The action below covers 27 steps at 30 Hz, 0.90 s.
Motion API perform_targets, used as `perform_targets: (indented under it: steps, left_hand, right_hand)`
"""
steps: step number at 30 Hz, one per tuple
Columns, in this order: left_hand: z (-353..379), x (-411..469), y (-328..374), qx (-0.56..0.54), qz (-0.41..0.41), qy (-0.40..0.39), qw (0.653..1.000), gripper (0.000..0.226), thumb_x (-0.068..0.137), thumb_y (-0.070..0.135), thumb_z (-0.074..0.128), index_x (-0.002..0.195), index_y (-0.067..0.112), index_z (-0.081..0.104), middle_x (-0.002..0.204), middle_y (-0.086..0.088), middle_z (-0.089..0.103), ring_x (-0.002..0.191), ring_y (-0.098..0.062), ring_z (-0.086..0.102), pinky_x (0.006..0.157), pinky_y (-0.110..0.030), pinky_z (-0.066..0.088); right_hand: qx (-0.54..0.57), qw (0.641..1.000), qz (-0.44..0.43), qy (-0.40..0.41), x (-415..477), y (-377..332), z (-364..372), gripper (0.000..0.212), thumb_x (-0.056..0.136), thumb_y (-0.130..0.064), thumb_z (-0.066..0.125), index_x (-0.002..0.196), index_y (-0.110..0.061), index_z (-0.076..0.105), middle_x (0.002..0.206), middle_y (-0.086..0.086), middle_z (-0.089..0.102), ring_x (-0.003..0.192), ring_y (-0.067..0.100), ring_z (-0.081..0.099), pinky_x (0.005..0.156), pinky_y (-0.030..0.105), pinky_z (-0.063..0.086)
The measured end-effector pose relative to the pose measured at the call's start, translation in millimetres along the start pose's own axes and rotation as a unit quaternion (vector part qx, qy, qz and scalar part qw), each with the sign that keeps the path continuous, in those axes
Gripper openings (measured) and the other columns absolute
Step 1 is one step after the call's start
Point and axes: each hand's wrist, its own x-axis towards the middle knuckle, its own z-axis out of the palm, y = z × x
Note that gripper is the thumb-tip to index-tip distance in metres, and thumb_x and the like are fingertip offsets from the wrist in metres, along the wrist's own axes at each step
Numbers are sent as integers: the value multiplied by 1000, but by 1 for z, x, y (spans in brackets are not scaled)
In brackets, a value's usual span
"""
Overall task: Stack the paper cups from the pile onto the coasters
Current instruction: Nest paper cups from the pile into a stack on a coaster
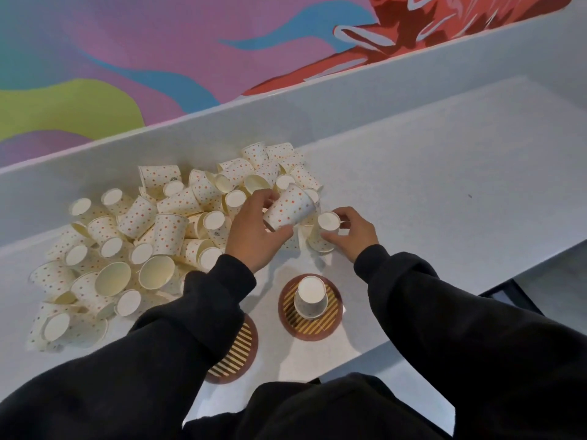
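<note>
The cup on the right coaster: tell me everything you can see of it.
The cup is white paper with small orange dots, standing upside down, its plain white base up and its wider rim down. It sits roughly centred on the round brown coaster with gold stripes, on the white table. Neither hand touches it. Whether it is one cup or a nested stack cannot be told.
</note>
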Motion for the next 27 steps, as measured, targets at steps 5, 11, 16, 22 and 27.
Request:
perform_targets:
  steps: [5, 11, 16, 22, 27]
  left_hand:
    - [-29, -47, 26, -52, 21, -38, 998, 66, 75, 27, 86, 131, 34, 51, 112, 20, 65, 94, 8, 60, 74, -13, 46]
    - [-30, -77, 39, -1, 95, -68, 993, 55, 70, 23, 88, 122, 28, 68, 113, 18, 67, 94, 15, 54, 77, -3, 36]
    - [-12, -80, 32, 41, 110, -129, 985, 58, 72, 43, 76, 127, 29, 64, 121, 15, 63, 111, -2, 54, 93, -20, 41]
    - [19, -84, 10, 79, 101, -191, 973, 57, 80, 33, 79, 133, 25, 58, 126, 6, 58, 118, -12, 47, 92, -20, 30]
    - [44, -87, -13, 83, 75, -218, 969, 60, 80, 37, 77, 135, 25, 56, 127, 4, 56, 118, -17, 48, 95, -25, 35]
  right_hand:
    - [35, 999, -6, 27, -26, 8, -24, 46, 83, -25, 85, 122, -26, 60, 120, -8, 67, 107, 14, 63, 84, 19, 50]
    - [66, 997, -5, 47, -56, 13, -37, 49, 82, -23, 86, 124, -26, 61, 122, -6, 67, 110, 14, 64, 85, 24, 54]
    - [86, 994, -29, 68, -75, 7, -45, 50, 81, -25, 87, 124, -29, 61, 122, -10, 67, 111, 10, 64, 85, 29, 59]
    - [85, 989, -72, 95, -93, -12, -57, 50, 82, -30, 86, 124, -29, 61, 124, -13, 67, 111, 11, 64, 89, 38, 61]
    - [91, 986, -104, 98, -111, -30, -65, 49, 82, -26, 86, 124, -26, 62, 122, -13, 68, 110, 10, 64, 89, 39, 60]
